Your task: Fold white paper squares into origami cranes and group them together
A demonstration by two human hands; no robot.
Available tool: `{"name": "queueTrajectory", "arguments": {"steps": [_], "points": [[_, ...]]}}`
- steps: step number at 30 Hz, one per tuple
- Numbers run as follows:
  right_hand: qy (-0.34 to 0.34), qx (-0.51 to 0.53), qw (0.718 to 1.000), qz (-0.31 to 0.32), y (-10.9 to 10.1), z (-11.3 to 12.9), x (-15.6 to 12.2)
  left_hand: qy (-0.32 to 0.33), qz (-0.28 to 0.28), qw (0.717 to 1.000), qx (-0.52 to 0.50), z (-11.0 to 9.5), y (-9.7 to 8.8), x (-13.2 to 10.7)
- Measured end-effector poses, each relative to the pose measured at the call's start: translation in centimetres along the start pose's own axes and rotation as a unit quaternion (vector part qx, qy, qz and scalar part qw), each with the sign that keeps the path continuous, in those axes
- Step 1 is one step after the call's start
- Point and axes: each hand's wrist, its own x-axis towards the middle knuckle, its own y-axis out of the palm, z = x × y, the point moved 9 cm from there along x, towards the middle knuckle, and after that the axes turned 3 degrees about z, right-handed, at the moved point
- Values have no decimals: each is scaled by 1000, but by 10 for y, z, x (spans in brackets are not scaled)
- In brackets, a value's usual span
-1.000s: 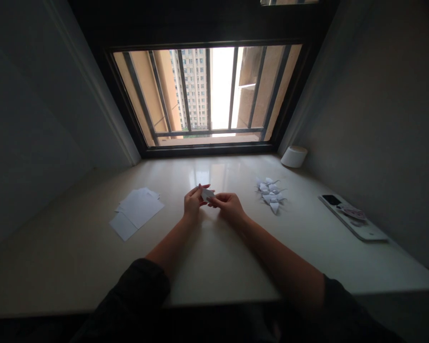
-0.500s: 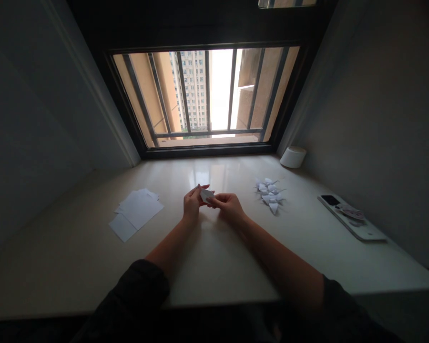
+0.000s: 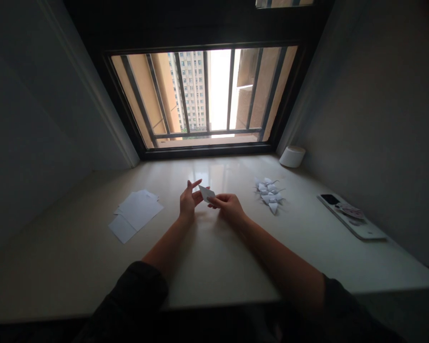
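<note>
A small folded piece of white paper (image 3: 206, 193), kite-like in outline, is pinched between the thumb and fingers of my right hand (image 3: 227, 205). My left hand (image 3: 188, 200) is at its left side with the thumb and fingers apart. Some left fingers reach behind the paper; whether they touch it I cannot tell. To the right lies a cluster of folded white paper pieces (image 3: 270, 190) with thin pointed ends. Flat white paper sheets (image 3: 141, 209) lie in a loose, overlapping stack to the left.
Both forearms rest over a pale, glossy sill-like surface (image 3: 214, 267). A white rounded object (image 3: 292, 156) stands in the back right corner. Farther right lies a white phone (image 3: 355, 221) with something round on its back. A dark-framed window (image 3: 207, 151) with bars closes the far side.
My left hand has let go of the folded paper and drawn slightly left, its thumb and fingers spreading. My right hand keeps its pinch, and more of the paper shows.
</note>
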Motion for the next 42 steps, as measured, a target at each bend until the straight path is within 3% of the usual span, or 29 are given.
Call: {"name": "queueTrajectory", "arguments": {"steps": [7, 10, 17, 23, 28, 32, 38, 42], "points": [[-13, -21, 999, -30, -9, 5, -1, -13, 64, 993, 95, 15, 11, 2], [-12, -36, 999, -23, -8, -2, 0, 15, 46, 993, 104, 12, 8, 0], [-2, -91, 996, -10, -2, -6, 1, 43, -71, 996, 43, -2, -10, -1], [-15, -137, 990, -18, -2, -1, -3, 64, -73, 993, 71, -6, -9, -2], [-63, -222, 972, -40, -8, 12, -6, 110, -31, 975, 190, -18, -5, -1], [-104, -168, 975, -104, -23, 24, -4, 120, -44, 966, 224, -24, -8, -2], [-76, -48, 995, -39, -19, 12, 9, 150, 13, 931, 332, -33, 8, -7], [-79, -27, 996, -5, -15, 10, 11, 143, 40, 932, 331, -33, 11, -8]]}}
